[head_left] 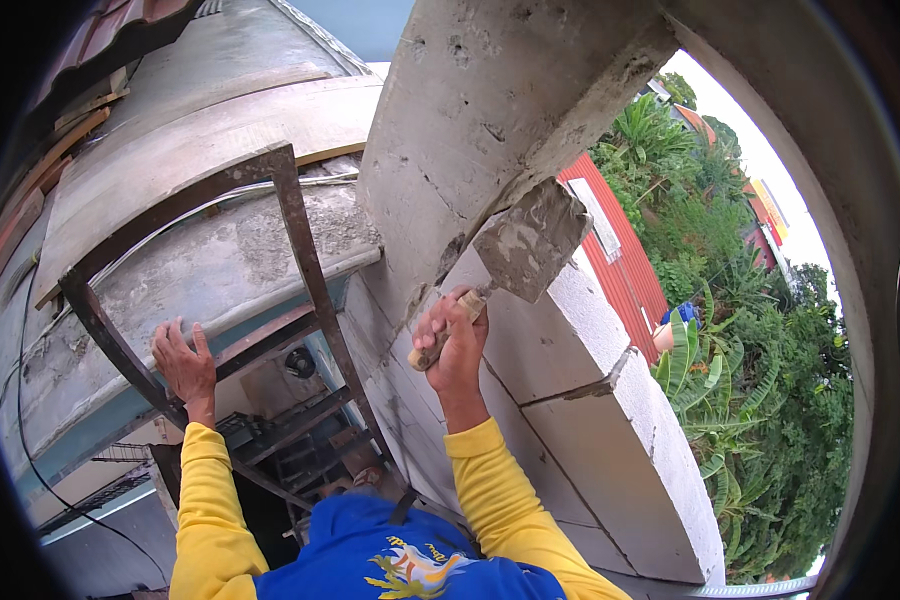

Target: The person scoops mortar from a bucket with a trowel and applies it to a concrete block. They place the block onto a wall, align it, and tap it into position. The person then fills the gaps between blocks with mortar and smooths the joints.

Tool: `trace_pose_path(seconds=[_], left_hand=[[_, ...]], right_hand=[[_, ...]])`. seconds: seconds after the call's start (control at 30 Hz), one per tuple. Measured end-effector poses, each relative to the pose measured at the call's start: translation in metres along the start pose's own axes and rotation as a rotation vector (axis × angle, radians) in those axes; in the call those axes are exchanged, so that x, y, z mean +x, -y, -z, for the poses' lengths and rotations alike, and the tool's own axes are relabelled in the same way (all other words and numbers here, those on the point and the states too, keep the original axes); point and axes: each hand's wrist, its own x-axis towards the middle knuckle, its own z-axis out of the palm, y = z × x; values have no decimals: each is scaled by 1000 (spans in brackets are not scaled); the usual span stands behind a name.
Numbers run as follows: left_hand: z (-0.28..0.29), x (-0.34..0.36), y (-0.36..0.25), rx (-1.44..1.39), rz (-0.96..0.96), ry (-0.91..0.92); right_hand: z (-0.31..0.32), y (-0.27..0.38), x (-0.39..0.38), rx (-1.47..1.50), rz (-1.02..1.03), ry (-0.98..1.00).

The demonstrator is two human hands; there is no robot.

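Observation:
My right hand point(450, 340) is closed round the wooden handle point(425, 355) of a mortar-smeared trowel, whose flat square blade point(530, 240) lies at the seam between a grey concrete beam point(490, 80) and a wall of light blocks point(560, 450), at centre-right. My left hand point(182, 365) lies on the edge of a rough concrete ledge point(230, 238), fingers extended, beside a dark metal frame point(305, 260) that stands at the left.
Boards point(200, 120) and a corrugated roof edge point(70, 40) are at upper left. Below are a drop with metal rungs point(290, 430), a small fan point(300, 362) and a hanging cable point(40, 470). Past the blocks are a red corrugated roof point(620, 270) and greenery point(720, 400).

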Motion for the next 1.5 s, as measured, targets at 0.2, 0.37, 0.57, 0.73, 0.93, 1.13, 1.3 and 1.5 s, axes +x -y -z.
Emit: trace_pose_path(seconds=[0.2, 0.37, 0.57, 0.73, 0.93, 1.13, 1.3, 1.5], left_hand=[[6, 3, -8, -19, 12, -12], [12, 1, -5, -15, 21, -6], [6, 0, -7, -35, 14, -17], [7, -1, -6, -4, 26, -17], [5, 0, -4, -13, 21, -13], [6, 3, -3, -17, 8, -24], [0, -5, -4, 6, 19, 9], [-1, -3, 6, 47, 8, -34]], right_hand=[[-12, -33, 13, 73, 25, -105], [-19, -55, -41, 89, -81, -126], [15, -56, -123, -45, -216, -120], [-20, -19, -107, -366, 251, -63], [-67, 27, -45, -175, 138, -124], [-70, -18, -109, -174, -138, -184], [-33, 81, -160, -906, -348, -68], [-29, 305, -95, -2034, 407, 199]])
